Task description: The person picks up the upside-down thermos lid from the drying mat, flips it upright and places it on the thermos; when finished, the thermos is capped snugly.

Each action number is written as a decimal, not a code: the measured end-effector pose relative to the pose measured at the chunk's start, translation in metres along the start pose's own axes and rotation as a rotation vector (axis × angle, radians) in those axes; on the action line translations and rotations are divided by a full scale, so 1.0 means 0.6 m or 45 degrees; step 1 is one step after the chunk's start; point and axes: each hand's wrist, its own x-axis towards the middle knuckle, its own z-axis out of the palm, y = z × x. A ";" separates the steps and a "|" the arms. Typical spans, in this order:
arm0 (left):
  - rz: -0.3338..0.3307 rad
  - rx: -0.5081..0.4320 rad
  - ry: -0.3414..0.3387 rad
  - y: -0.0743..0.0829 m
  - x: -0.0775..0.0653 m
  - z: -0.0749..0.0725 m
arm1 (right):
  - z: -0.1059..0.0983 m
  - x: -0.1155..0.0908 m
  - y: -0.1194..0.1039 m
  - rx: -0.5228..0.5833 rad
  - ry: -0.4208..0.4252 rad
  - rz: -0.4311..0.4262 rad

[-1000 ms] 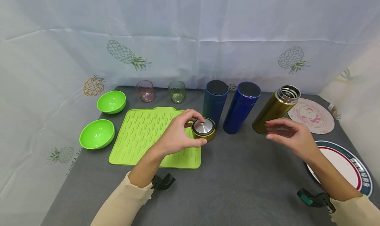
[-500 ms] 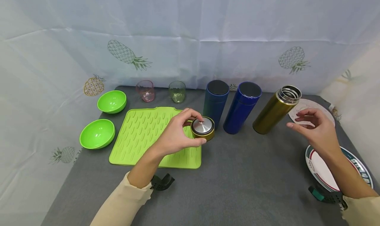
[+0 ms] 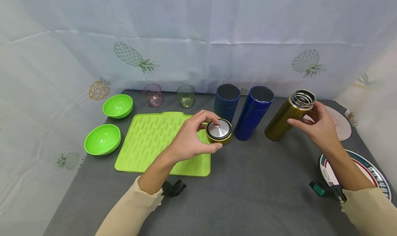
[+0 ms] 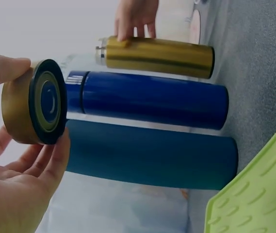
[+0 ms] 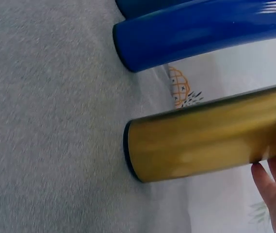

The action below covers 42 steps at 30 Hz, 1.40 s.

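My left hand [image 3: 193,138] pinches a gold thermos lid [image 3: 219,130] between thumb and fingers, its silver top facing up, above the table near the mat's right edge. In the left wrist view the dark underside of the lid [image 4: 49,102] shows. My right hand [image 3: 322,128] grips the upper body of an uncapped gold thermos bottle [image 3: 281,120], thumb in front and fingers at its right side. The bottle stands upright on the table with its steel mouth bare; the right wrist view shows fingertips [image 5: 263,177] against the gold bottle wall [image 5: 201,138].
A bright blue thermos [image 3: 252,115] and a dark blue thermos [image 3: 227,100] stand between the hands. A green drying mat [image 3: 149,143], two green bowls [image 3: 118,106], a pink glass [image 3: 153,95] and a green glass [image 3: 186,96] are left. Plates [image 3: 336,174] lie at right.
My right hand first drew away to the right of the gold bottle, then came back and took hold near its neck. My left hand, with the lid, moved slightly right.
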 end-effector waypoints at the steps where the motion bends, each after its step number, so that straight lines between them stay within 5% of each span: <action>1: 0.007 0.006 0.002 0.001 0.001 0.001 | 0.001 0.001 0.000 0.002 0.008 0.004; 13: 0.081 0.089 -0.029 0.012 0.019 0.013 | 0.005 0.007 -0.003 0.032 0.054 0.059; 21: 0.116 0.103 -0.049 0.013 0.031 0.021 | 0.010 -0.001 -0.007 -0.025 0.099 -0.012; 42: 0.104 0.101 -0.057 0.019 0.038 0.029 | 0.026 -0.058 -0.059 -0.039 -0.162 -0.314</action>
